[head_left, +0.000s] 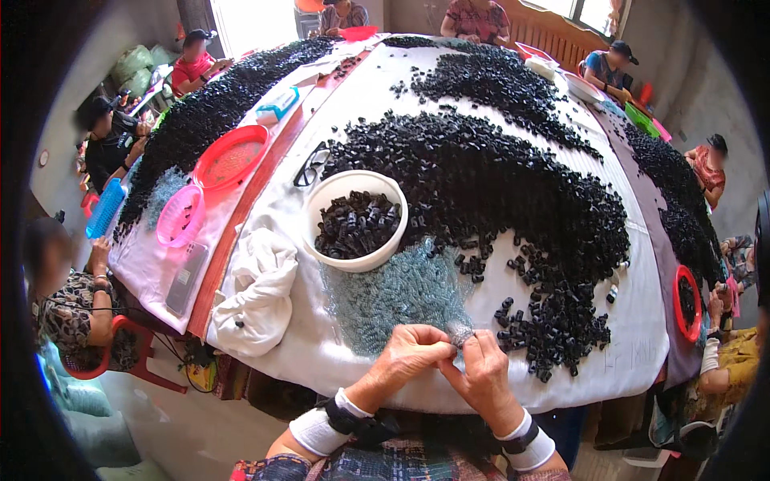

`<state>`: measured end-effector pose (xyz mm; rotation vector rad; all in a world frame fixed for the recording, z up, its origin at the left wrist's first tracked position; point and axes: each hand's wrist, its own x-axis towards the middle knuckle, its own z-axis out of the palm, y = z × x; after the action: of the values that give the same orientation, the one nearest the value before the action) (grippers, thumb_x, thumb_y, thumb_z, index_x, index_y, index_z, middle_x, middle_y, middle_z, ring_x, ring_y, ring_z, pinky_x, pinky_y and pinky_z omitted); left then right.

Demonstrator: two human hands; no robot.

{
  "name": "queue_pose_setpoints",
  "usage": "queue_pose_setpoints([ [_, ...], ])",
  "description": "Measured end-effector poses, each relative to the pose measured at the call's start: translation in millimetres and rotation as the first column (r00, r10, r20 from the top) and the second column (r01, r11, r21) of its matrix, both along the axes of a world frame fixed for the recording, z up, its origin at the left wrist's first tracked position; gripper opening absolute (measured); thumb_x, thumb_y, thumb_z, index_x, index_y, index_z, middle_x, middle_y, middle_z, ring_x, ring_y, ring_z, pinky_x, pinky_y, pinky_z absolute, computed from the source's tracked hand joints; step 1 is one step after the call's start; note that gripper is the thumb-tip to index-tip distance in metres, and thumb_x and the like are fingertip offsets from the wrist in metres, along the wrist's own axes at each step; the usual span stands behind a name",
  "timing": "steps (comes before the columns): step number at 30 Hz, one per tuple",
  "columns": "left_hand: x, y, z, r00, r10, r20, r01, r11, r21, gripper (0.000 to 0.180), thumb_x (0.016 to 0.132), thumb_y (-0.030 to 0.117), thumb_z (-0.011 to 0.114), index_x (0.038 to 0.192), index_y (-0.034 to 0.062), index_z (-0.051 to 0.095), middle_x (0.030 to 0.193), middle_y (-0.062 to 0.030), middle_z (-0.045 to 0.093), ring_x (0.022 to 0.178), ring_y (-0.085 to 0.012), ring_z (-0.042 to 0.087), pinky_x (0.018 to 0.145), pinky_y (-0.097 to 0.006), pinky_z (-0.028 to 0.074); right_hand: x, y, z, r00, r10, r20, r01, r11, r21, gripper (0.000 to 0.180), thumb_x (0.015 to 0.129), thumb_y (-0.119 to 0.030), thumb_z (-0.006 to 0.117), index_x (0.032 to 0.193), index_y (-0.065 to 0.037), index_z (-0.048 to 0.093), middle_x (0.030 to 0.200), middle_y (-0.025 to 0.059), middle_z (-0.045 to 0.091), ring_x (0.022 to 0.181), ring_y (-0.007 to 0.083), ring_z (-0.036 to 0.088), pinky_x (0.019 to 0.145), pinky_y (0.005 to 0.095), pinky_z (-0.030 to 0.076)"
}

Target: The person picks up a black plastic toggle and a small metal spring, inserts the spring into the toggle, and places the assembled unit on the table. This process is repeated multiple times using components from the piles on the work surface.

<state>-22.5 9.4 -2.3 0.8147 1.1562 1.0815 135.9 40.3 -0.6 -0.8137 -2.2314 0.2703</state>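
My left hand [413, 353] and my right hand [485, 367] meet at the near edge of the white-covered table, fingertips pinched close together. A small shiny grey clump of fine coils [459, 332] shows at the right hand's fingers, which are closed on it. The left fingertips are pinched beside it; what they hold is too small to make out. Just beyond lies a heap of pale, see-through coiled pieces [393, 301]. Behind the heap stands a white bowl [314, 240] of small black plastic parts [357, 224]. More black parts [497, 184] spread loose across the cloth.
Dark-framed glasses [311, 165], a bunched white cloth [257, 293] and a phone [187, 278] lie to the left. A red tray [233, 158] and a pink basket [181, 216] are farther left. Several people sit around the table; a red basket [686, 305] is at right.
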Motion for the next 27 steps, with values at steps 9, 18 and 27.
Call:
queue_pose_setpoints([
  [9, -2.6, 1.3, 4.9, 0.999, -0.029, 0.025, 0.03, 0.999, -0.037, 0.019, 0.079, 0.015, 0.065, 0.087, -0.0026, 0.067, 0.083, -0.0035, 0.065, 0.077, -0.0079, 0.057, 0.07, -0.022, 0.046, -2.8, -1.4, 3.8, 0.998, -0.035, 0.053, 0.039, 0.997, -0.065, 0.025, 0.069, -0.012, 0.072, 0.078, 0.001, 0.053, 0.081, 0.0186, 0.055, 0.076, 0.0352, 0.056, 0.063, 0.0407, 0.048],
  [18, -2.5, 0.7, -5.5, 0.996, -0.036, 0.083, 0.037, 0.999, -0.016, 0.019, 0.08, 0.014, 0.065, 0.086, -0.0037, 0.067, 0.082, -0.0052, 0.066, 0.077, -0.0094, 0.059, 0.072, -0.022, 0.047, -3.8, -2.6, 3.6, 0.997, -0.044, 0.069, 0.043, 0.999, 0.006, 0.027, 0.068, -0.014, 0.073, 0.077, 0.001, 0.054, 0.079, 0.0176, 0.054, 0.072, 0.0339, 0.055, 0.061, 0.0403, 0.047],
  [27, 2.3, 2.3, -3.1, 0.999, -0.036, 0.029, 0.036, 0.999, -0.015, 0.016, 0.079, 0.013, 0.064, 0.082, -0.0018, 0.068, 0.078, -0.0027, 0.065, 0.073, -0.0072, 0.056, 0.067, -0.021, 0.045, 3.9, -1.0, 0.2, 0.992, -0.014, 0.125, 0.015, 1.0, -0.01, 0.026, 0.073, -0.016, 0.071, 0.073, -0.001, 0.049, 0.072, 0.0158, 0.05, 0.066, 0.0331, 0.053, 0.055, 0.0409, 0.044],
])
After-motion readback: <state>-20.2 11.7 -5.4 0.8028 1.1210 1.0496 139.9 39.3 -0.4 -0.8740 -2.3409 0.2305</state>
